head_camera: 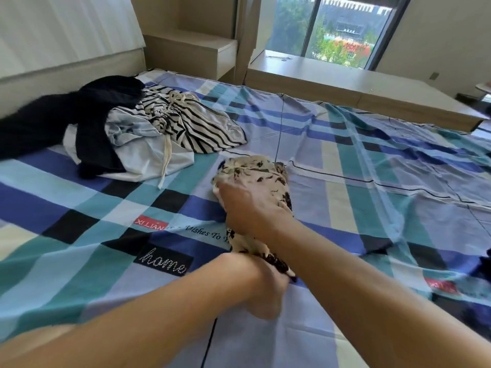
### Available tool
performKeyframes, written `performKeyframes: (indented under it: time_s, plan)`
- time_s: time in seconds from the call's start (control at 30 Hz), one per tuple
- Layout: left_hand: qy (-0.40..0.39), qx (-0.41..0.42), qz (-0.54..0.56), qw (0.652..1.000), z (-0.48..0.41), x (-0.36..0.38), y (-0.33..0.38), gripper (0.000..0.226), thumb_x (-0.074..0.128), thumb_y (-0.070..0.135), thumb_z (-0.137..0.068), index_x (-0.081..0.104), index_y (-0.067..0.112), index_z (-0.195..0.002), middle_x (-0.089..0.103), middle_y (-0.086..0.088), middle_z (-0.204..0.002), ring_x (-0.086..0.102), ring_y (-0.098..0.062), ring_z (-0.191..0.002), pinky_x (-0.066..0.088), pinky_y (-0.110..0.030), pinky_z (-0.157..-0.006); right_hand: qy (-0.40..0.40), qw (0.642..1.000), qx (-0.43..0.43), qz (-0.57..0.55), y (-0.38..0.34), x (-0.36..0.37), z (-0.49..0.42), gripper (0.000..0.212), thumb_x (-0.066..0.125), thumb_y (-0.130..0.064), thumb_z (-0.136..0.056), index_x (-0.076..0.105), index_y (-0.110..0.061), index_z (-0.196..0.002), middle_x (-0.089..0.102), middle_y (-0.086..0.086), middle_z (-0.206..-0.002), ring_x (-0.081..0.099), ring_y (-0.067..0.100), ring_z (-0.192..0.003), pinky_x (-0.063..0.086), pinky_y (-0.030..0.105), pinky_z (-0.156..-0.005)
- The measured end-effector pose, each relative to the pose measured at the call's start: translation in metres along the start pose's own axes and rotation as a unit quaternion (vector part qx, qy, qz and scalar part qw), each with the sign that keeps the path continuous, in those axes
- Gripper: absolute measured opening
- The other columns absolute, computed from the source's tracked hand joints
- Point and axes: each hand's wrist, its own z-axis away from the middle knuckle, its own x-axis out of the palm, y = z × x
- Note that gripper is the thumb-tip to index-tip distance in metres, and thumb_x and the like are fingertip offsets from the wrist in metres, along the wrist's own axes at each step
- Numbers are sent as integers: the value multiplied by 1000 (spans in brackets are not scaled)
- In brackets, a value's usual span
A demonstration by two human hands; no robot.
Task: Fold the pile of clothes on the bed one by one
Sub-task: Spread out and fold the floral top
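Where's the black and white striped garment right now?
The black-and-white striped garment lies upper left in the head view, beside a black garment on the plaid bedsheet.

We see our left forearm (148, 312) and right forearm (372, 285) bare to the edge of view; our left hand (265, 290) and right hand (249, 208) are bare too

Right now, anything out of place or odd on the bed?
Nothing spilled or damaged. The sheet is rumpled on the right, and a drawstring trails from the pile onto it. The left hand and right hand grip the floral garment, bunched, not flat.
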Motion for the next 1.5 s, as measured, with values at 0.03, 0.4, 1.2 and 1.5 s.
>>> performKeyframes:
  time_s: [0.03, 0.4, 1.2, 1.5]
  plan:
    - [-28, 8, -35, 999, 5, 0, 2, 25, 48, 21, -102, 58, 7, -118, 61, -11, -114, 57, -30, -103, 47, -35, -90, -75, 997, -5, -33, -1, 8, 0, 46, 68, -27, -91, 54, -15, -134, 61, 4, -114, 59, 25, -98, 44, 32, -70]
    - [224, -103, 11, 969, 8, -65, -66, 30, 45, 32, -103, 58, 16, -125, 63, -9, -123, 59, -23, -107, 50, -40, -92, 17, 924, 118, -363, 70, 54, 34, 16, 66, -21, -94, 66, -18, -109, 61, 2, -105, 58, 21, -101, 47, 26, -79]
    - [411, -145, 112, 893, -88, -26, -53, 103, 55, 77, -82, 0, 35, -159, -18, -6, -165, -14, -38, -152, 7, -62, -119, -262, 628, 164, -714, 188, 62, 163, 65, 86, -10, -73, 64, -34, -129, 67, 16, -129, 68, 37, -111, 60, 42, -83]
    - [362, 237, -135, 891, -91, 11, 22, 81, 11, 81, -91, 19, 37, -158, 5, 7, -169, -12, -10, -154, -8, -43, -125, -56, 945, 248, -206, 199, 43, 166, 73, 74, -38, -87, 39, -24, -150, 54, 6, -143, 54, 21, -124, 46, 31, -100]
